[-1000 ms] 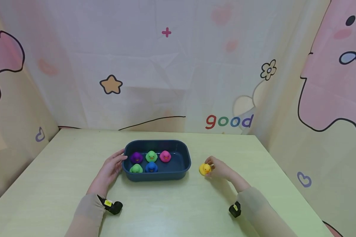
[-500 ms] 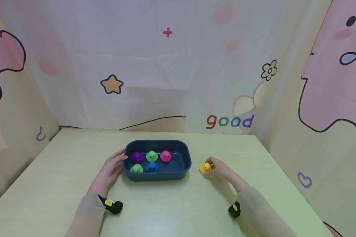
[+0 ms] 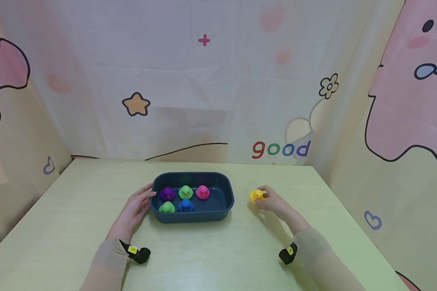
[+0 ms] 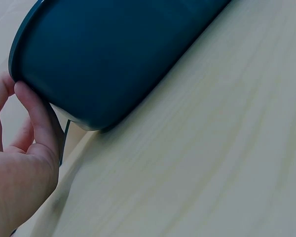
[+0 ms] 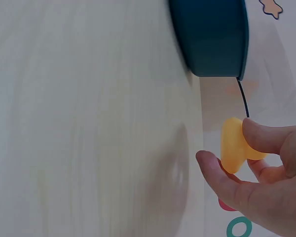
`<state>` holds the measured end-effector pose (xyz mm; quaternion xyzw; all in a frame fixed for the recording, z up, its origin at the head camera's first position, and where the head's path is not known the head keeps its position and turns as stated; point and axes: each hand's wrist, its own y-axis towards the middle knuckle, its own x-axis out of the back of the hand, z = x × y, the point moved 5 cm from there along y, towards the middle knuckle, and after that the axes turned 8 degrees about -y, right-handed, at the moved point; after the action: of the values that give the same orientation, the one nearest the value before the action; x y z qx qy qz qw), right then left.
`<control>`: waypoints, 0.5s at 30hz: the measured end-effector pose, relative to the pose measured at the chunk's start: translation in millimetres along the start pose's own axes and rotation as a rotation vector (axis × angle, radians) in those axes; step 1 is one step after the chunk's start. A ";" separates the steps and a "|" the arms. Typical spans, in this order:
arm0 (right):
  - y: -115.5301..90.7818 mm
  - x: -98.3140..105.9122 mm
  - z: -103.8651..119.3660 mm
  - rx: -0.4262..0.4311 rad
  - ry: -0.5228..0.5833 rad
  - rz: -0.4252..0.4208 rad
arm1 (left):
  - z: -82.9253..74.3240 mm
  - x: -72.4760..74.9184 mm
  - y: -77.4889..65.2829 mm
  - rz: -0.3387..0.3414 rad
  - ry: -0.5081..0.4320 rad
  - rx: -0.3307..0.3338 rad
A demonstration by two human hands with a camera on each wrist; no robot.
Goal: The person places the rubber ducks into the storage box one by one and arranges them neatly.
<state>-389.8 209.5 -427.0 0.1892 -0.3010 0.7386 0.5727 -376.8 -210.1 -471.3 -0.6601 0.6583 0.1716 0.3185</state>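
A dark blue rectangular tub (image 3: 191, 217) stands on the table, with several small rubber ducks inside: a purple duck (image 3: 167, 194), two green ducks, a pink duck (image 3: 202, 192) and a blue duck (image 3: 185, 205). My left hand (image 3: 134, 208) rests its fingers against the tub's left end, near the rim; the left wrist view shows fingertips (image 4: 25, 91) touching the outer wall. To the right of the tub, my right hand (image 3: 276, 204) pinches a yellow rubber duck (image 5: 233, 145) between thumb and fingers. The duck is raised off the tabletop, its shadow below.
The pale wooden table (image 3: 204, 258) reaches back to a printed cloth backdrop (image 3: 175, 133). Similar cloth hangs on both sides. A small black camera is strapped to each wrist.
My right hand has lifted the yellow duck off the table, moving it up and slightly away. The left hand and the tub have stayed in place.
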 end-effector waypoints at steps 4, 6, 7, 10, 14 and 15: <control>6.6 1.2 -1.1 -0.008 0.137 0.018 | -0.4 0.2 -0.4 -0.005 0.009 0.002; 8.9 1.4 -1.7 -0.007 0.175 0.024 | -0.6 0.0 -0.6 -0.005 0.015 0.005; 9.7 1.4 -1.7 -0.009 0.188 0.024 | -0.7 0.0 -0.5 -0.004 0.017 0.004; 11.2 1.4 -1.1 -0.017 0.205 0.020 | -0.5 0.1 -0.3 -0.007 0.015 0.005; 11.8 1.1 2.7 -0.018 0.223 0.019 | 0.4 0.9 0.1 -0.015 0.009 0.000; 12.0 0.8 3.9 -0.017 0.227 0.019 | 0.6 0.9 0.0 -0.014 0.008 -0.003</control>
<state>-401.8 205.5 -426.3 0.0967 -0.2424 0.7581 0.5976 -376.7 -210.4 -472.4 -0.6658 0.6547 0.1677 0.3162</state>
